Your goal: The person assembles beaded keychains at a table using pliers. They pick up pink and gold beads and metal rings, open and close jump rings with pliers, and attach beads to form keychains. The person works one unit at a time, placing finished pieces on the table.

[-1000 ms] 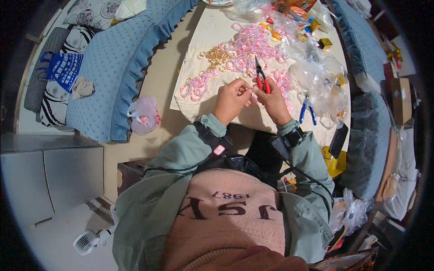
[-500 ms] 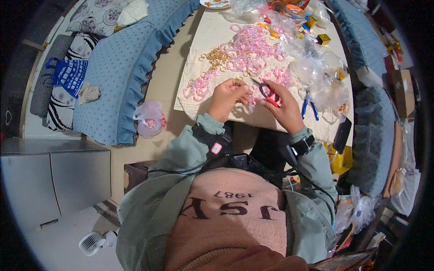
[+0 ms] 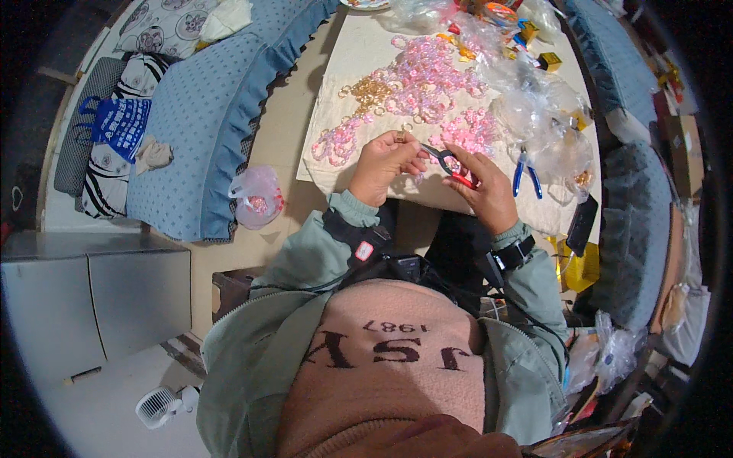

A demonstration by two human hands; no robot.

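My right hand (image 3: 486,187) grips red-handled pliers (image 3: 452,168), their jaws pointing left toward my left hand (image 3: 384,162). My left hand pinches a small gold ring with a pink bead piece (image 3: 403,137) at its fingertips, meeting the plier tips. Both hands hover over the near edge of a cream cloth-covered table (image 3: 336,99). Heaps of pink bead ornaments (image 3: 427,76) and a pile of gold rings (image 3: 370,90) lie just beyond my hands. A black wristband sits on my right wrist.
Blue-handled pliers (image 3: 527,172) lie right of my hands among clear plastic bags (image 3: 534,107). A dark phone (image 3: 582,221) rests at the table's right edge. A blue cushioned bench (image 3: 191,114) runs on the left, a small bag of pink beads (image 3: 256,198) on the floor, a white fan (image 3: 156,404) lower left.
Both hands have drawn slightly nearer to me over the table edge. The pliers have tilted from pointing away to pointing left at the piece in my left hand.
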